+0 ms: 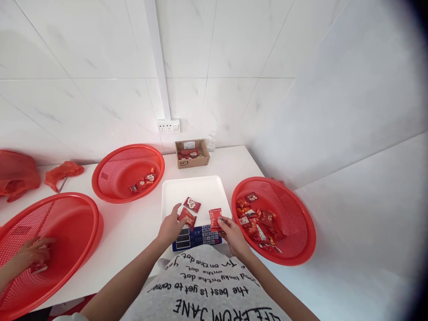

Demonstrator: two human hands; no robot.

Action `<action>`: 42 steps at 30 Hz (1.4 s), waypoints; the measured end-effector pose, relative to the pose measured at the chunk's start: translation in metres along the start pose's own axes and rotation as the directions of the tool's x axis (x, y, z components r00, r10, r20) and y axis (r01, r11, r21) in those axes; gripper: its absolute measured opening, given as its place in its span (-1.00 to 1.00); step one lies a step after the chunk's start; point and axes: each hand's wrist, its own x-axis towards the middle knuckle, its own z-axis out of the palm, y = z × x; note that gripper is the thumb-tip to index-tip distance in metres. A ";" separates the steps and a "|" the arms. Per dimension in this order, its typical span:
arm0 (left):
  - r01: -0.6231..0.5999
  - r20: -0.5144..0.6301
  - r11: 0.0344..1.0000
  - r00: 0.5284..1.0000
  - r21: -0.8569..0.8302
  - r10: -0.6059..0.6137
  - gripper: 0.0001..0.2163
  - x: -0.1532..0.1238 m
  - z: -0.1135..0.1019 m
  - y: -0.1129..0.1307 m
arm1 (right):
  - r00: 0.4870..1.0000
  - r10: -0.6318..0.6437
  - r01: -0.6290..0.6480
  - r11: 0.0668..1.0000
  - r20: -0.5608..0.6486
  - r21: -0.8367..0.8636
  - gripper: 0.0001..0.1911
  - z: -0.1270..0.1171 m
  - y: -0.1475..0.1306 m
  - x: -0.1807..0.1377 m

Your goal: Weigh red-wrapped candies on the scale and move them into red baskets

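My right hand [230, 232] pinches a red snack packet [216, 217] over the front right of a white weighing scale [209, 191], thumb on top. To its left, my left hand [170, 228] has its thumb and index finger apart, the thumb against the edge of a second red packet [189, 219]. Just behind that one, a third red packet with white print [192, 204] lies on the scale's plate. Part of the blue keypad panel [197, 237] shows between my hands.
A red basket [306, 227] of packets stands right; another red basket [110, 167] with several packets is back left. A cardboard box [193, 162] of packets sits behind the scale, a clear bottle [211, 141] beside it. Left, another person's hand [31, 254] reaches into a red basket [95, 223].
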 end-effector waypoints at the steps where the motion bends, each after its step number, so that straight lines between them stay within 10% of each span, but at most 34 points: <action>1: -0.017 -0.044 0.992 0.999 0.127 0.022 -0.49 0.001 -0.002 0.000 | 1.000 0.003 -0.003 1.000 0.004 0.001 -0.59 -0.001 0.000 -0.001; 5: -0.213 -0.107 0.870 0.952 0.445 0.288 -0.68 0.005 -0.002 0.000 | 1.000 -0.005 0.005 1.000 0.002 -0.007 -0.60 0.000 -0.001 -0.004; 11: -0.596 0.154 0.609 0.769 0.523 0.620 -0.72 0.020 0.021 -0.009 | 1.000 0.011 -0.011 1.000 -0.023 -0.014 -0.60 -0.001 -0.003 -0.008; 23: -0.545 0.181 0.651 0.822 0.529 0.541 -0.61 0.059 0.024 0.006 | 0.999 0.004 -0.005 1.000 -0.032 -0.024 -0.60 -0.004 0.001 -0.008; 28: -0.577 0.100 0.784 0.815 0.227 0.571 -0.60 0.030 0.032 0.018 | 1.000 -0.009 0.009 1.000 -0.005 -0.015 -0.57 -0.004 0.002 -0.008; 32: -0.249 0.238 0.938 0.922 -0.240 0.306 -0.60 0.003 0.046 0.024 | 0.980 -0.033 0.042 0.998 0.194 -0.043 -0.53 -0.002 0.006 -0.008; 36: -0.004 0.351 0.879 0.916 -0.477 0.195 -0.70 -0.006 0.047 0.025 | 0.969 -0.052 0.078 0.992 0.241 -0.102 -0.53 0.000 0.010 -0.006; 42: -0.223 0.046 0.906 0.966 -0.359 0.256 -0.89 0.007 0.033 0.036 | 0.997 -0.064 0.069 0.991 0.049 -0.112 -0.58 -0.005 0.010 0.001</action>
